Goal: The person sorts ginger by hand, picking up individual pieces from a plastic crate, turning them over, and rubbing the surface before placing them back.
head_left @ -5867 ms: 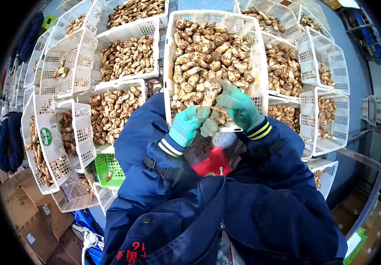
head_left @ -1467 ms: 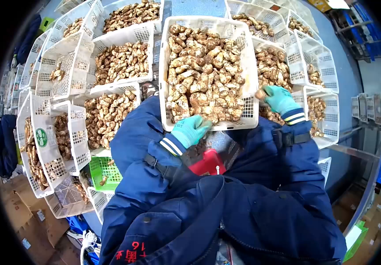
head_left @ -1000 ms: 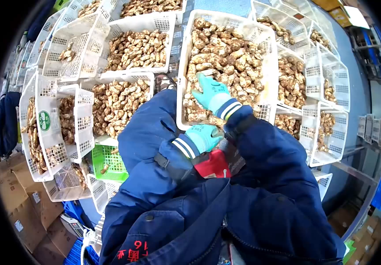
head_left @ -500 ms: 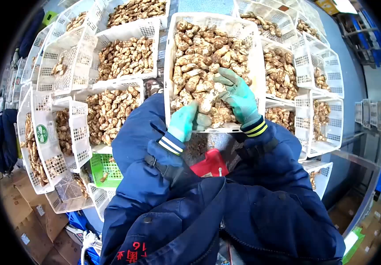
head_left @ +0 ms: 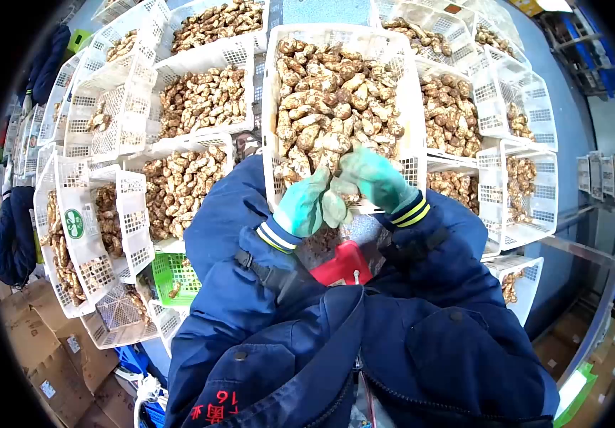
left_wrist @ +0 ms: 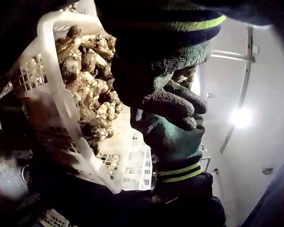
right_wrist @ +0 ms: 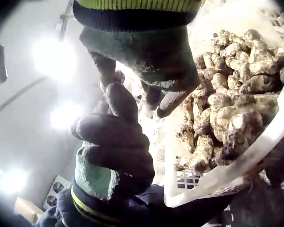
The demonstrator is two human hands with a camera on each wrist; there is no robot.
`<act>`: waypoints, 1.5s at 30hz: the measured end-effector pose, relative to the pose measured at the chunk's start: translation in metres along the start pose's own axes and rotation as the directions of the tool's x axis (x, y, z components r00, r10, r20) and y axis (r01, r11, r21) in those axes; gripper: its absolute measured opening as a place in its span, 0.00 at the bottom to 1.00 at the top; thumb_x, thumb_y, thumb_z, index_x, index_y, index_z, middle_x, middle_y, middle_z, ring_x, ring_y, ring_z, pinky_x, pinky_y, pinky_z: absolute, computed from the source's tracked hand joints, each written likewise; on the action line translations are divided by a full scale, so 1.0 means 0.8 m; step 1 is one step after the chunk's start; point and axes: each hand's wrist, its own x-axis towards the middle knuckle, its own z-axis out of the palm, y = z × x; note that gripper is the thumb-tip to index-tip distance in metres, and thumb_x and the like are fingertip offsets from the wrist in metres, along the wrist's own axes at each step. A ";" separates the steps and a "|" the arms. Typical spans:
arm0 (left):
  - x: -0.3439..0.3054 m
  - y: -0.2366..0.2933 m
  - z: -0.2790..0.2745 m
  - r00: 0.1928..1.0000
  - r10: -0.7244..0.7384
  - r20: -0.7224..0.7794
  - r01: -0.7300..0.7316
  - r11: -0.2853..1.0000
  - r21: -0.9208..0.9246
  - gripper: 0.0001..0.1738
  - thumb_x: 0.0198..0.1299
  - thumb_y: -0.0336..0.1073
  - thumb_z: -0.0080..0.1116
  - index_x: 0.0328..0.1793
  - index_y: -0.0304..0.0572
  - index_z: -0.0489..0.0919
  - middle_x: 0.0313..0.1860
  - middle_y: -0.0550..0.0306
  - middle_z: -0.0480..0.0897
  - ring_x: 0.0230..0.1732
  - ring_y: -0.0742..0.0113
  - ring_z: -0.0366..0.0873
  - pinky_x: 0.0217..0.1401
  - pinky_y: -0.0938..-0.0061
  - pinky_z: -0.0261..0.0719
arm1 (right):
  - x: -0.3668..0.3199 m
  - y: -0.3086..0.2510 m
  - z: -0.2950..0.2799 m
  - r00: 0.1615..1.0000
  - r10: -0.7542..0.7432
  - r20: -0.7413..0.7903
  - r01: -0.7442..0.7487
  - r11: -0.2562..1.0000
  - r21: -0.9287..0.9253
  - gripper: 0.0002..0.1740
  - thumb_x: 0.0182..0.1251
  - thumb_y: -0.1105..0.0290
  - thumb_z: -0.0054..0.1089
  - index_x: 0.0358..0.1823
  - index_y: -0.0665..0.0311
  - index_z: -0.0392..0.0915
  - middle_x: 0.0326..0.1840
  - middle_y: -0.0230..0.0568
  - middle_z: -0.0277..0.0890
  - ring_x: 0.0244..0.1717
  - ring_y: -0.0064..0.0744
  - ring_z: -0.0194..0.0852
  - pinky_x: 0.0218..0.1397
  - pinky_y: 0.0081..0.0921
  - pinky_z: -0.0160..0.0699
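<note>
Both hands wear green gloves and meet over the near end of a white crate (head_left: 273,121) heaped with brown-and-white, thick-stemmed mushrooms (head_left: 336,93). My left hand (head_left: 304,203) grips a mushroom (left_wrist: 183,74), its gloved fingers curled in front. Against it, my right hand (head_left: 382,182) pinches the same mushroom with bent fingers. Gloves hide most of that mushroom in the head view; a pale part of the mushroom (right_wrist: 126,75) shows between the hands in the right wrist view.
More white crates of mushrooms flank the middle one, including a left crate (head_left: 232,146) and a right crate (head_left: 480,158). A small green basket (head_left: 179,274) sits lower left. Cardboard (head_left: 51,342) lies at far left, and a metal rail (head_left: 586,253) runs at right.
The right hand set a mushroom toward the right-hand crates, then reached into the middle crate. Half a second ago its fingers were spread; now they close in beside the left hand over the mushroom.
</note>
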 end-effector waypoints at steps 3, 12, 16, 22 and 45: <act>-0.002 -0.006 -0.013 0.998 0.030 0.056 -0.040 0.979 0.198 0.31 0.72 0.54 0.36 0.47 0.26 0.76 0.25 0.48 0.81 0.20 0.58 0.79 0.23 0.72 0.77 | -0.005 0.010 0.012 0.995 -0.100 -0.028 0.075 0.877 -0.474 0.10 0.60 0.67 0.61 0.40 0.63 0.75 0.25 0.31 0.68 0.26 0.29 0.67 0.29 0.29 0.66; -0.009 0.008 0.009 0.997 -0.027 -0.078 0.052 0.941 0.335 0.33 0.73 0.52 0.36 0.27 0.33 0.80 0.17 0.49 0.80 0.12 0.70 0.72 0.15 0.82 0.65 | 0.003 0.037 0.002 0.939 -0.076 -0.336 -0.038 0.946 -0.323 0.06 0.58 0.72 0.61 0.29 0.64 0.72 0.22 0.26 0.63 0.27 0.18 0.64 0.30 0.18 0.66; -0.011 -0.001 0.002 0.988 -0.153 -0.010 0.124 0.758 0.641 0.18 0.67 0.46 0.51 0.39 0.39 0.83 0.26 0.60 0.83 0.18 0.80 0.70 0.17 0.84 0.63 | 0.000 -0.011 -0.004 0.902 -0.042 -0.430 -0.172 0.878 -0.446 0.11 0.57 0.76 0.63 0.25 0.64 0.67 0.27 0.30 0.72 0.33 0.18 0.73 0.36 0.17 0.72; -0.007 -0.020 0.000 0.984 -0.110 0.141 -0.004 0.773 0.634 0.09 0.61 0.39 0.60 0.45 0.47 0.81 0.24 0.75 0.75 0.18 0.84 0.60 0.18 0.86 0.57 | -0.016 -0.033 -0.047 0.894 -0.058 -0.444 -0.056 0.969 -0.240 0.13 0.62 0.78 0.60 0.24 0.63 0.64 0.32 0.36 0.75 0.45 0.31 0.81 0.44 0.25 0.77; -0.001 -0.003 0.002 0.995 -0.096 0.022 0.090 0.976 0.200 0.15 0.60 0.35 0.63 0.50 0.34 0.78 0.38 0.54 0.83 0.38 0.69 0.82 0.40 0.79 0.80 | 0.065 -0.008 -0.076 0.897 0.156 -0.414 -0.442 0.261 -0.858 0.24 0.68 0.58 0.52 0.60 0.65 0.71 0.54 0.48 0.76 0.56 0.40 0.74 0.56 0.27 0.72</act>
